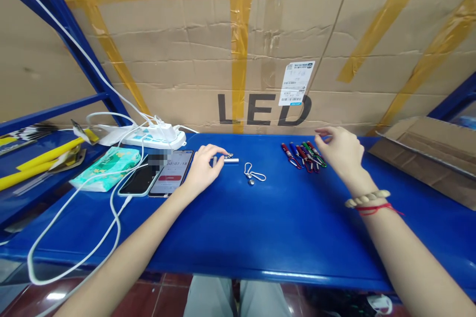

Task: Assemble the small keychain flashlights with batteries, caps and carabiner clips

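My left hand (pixel 205 167) rests low over the table, thumb and forefinger bent but apart around small silver metal parts. A short silver tube (pixel 232 160) lies just past its fingertips, and another silver piece shows partly behind the fingers. To the right of it lie two silver carabiner clips (pixel 255 174) with a small round metal part (pixel 251 183). My right hand (pixel 342 151) is raised beside a pile of small red, blue and green keychain flashlights (pixel 304 156) with carabiner clips. Its fingers are loosely bent, and nothing shows in them.
Two phones (pixel 169 178) lie left of my left hand, beside a green tissue pack (pixel 107 168). White cables loop from a power strip (pixel 148 134) over the table's left side. An open cardboard box (pixel 424 158) stands at right; a large taped carton (pixel 186 49) backs the table.
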Motion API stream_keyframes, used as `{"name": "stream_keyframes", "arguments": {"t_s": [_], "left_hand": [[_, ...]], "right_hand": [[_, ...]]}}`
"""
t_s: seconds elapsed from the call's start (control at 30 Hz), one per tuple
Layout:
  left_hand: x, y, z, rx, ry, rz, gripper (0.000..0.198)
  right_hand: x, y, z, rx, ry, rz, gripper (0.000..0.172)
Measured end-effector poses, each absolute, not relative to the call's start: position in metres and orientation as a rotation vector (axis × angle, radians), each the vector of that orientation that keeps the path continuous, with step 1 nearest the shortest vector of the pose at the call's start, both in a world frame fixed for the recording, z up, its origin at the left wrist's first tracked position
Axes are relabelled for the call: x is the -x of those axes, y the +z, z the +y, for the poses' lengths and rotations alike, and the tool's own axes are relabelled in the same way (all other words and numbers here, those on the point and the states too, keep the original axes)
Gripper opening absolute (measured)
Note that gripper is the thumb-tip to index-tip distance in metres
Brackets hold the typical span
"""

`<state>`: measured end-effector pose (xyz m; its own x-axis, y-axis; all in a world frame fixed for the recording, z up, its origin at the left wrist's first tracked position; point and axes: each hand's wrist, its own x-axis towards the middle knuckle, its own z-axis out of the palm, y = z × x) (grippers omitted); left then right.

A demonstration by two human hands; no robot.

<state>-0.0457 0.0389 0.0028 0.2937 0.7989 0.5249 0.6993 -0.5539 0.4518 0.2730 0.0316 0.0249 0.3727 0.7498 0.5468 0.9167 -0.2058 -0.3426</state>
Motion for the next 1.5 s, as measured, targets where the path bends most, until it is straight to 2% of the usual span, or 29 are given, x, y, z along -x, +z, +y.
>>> {"name": "stream_keyframes", "arguments": {"t_s": [0.17,0.4,0.8,1.23,1.5], "left_hand": [[0.045,-0.003,0.04,-2.641,0.831,1.432,0.02],[0.047,-0.009,0.044,-2.72,0.632,1.314,0.029],[0.043,-0.015,0.047,-2.804,0.522,1.343,0.022],[0.04,-0.008,0.041,-2.508,0.892,1.352,0.019],[0.041,-0.011,0.043,-2.477,0.908,1.36,0.018]], "right_hand": [[-0.225,0.017,0.023,1.552,-0.31,-1.785,0.019],[-0.17,-0.001,0.005,1.04,-0.185,-2.452,0.021],[-0.18,0.0,0.013,1.158,-0.196,-2.323,0.022],[-0.181,0.003,0.013,1.185,-0.253,-2.26,0.024],[-0.18,0.003,0.013,1.179,-0.279,-2.273,0.023]]}}
